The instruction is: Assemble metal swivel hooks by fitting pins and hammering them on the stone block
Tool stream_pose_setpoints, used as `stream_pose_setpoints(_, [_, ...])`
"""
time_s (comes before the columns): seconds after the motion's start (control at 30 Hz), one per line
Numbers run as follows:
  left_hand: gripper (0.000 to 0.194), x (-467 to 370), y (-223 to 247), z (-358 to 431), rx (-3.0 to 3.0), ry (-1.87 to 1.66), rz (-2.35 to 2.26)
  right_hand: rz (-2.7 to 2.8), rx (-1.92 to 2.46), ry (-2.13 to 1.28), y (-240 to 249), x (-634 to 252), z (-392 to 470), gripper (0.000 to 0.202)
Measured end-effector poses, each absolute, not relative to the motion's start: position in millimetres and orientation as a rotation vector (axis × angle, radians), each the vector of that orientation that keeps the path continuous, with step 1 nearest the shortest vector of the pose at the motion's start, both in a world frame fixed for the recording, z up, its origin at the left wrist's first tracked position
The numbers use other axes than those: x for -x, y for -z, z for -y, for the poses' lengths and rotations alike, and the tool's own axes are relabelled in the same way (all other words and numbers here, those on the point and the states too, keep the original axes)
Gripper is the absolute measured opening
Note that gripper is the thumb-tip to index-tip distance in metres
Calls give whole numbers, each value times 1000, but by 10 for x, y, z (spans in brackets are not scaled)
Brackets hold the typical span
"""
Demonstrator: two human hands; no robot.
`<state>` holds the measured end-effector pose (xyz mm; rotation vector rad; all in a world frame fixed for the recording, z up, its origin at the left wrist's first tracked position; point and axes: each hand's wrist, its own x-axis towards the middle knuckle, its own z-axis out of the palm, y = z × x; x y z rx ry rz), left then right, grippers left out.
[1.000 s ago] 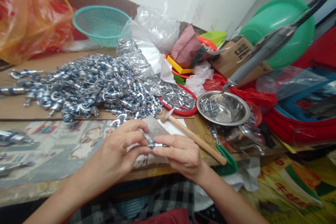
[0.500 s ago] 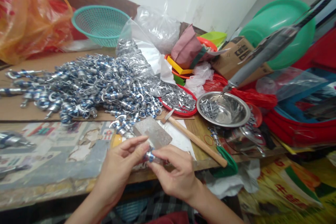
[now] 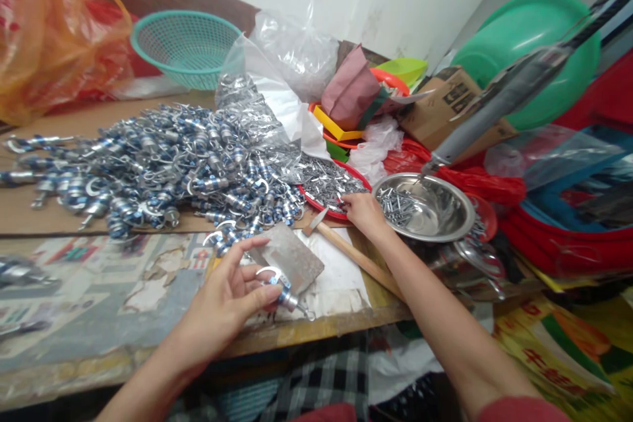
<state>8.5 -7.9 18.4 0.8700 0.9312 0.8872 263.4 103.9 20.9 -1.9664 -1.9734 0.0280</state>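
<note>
My left hand (image 3: 237,293) pinches a silver-and-blue metal fitting (image 3: 285,295) between thumb and fingers. The fitting has a curved white-silver hook at its top and a small ring at its lower end. It hangs over the bench front, just before a flat metal block (image 3: 289,257). My right hand (image 3: 364,212) reaches to the near right rim of a red dish (image 3: 324,206) heaped with small grey metal pieces (image 3: 326,181). Its fingertips are closed together at the pieces; whatever they grip is too small to make out. Under my right forearm lies a hammer (image 3: 353,254) with a wooden handle.
A big pile of similar fittings (image 3: 163,165) covers cardboard on the left. To the right, a steel bowl (image 3: 435,211) holds pins, below a hanging grey tool (image 3: 494,105). Behind are a teal basket (image 3: 188,46), plastic bags (image 3: 297,46) and a green basin (image 3: 539,46).
My right hand has left the fitting and moved forward and right to the red dish. My left hand now holds the fitting alone, with its hook showing.
</note>
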Motion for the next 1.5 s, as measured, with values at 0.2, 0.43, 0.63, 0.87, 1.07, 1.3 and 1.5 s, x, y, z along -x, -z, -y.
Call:
stream_pose_setpoints(0.2, [66, -59, -170, 19, -884, -803, -932, 1971, 1967, -91, -149, -2675, -1230, 29])
stream_pose_setpoints(0.43, [51, -39, -111, -4, -807, -821, -941, 1954, 1609, -312, -293, -2293, -590, 17])
stream_pose_setpoints(0.63, [49, -42, -70, 12, -782, -865, -913, 2255, 912, -163, -271, -1755, 70, 30])
stream_pose_setpoints(0.87, [46, -50, -27, 9, -782, -904, -853, 2327, 1065, -233, -234, -1654, 158, 34])
stream_pose_setpoints(1.07, [47, -47, -2, -1, -784, -899, -874, 2278, 1137, -259, -192, -1698, 332, 37])
stream_pose_setpoints(1.3, [43, -42, 3, 4, -832, -895, -836, 2209, 1160, -370, -253, -1733, 263, 28])
stream_pose_setpoints(1.5, [43, -40, -23, -5, -847, -875, -863, 2418, 1245, -476, -491, -1678, 18, 23])
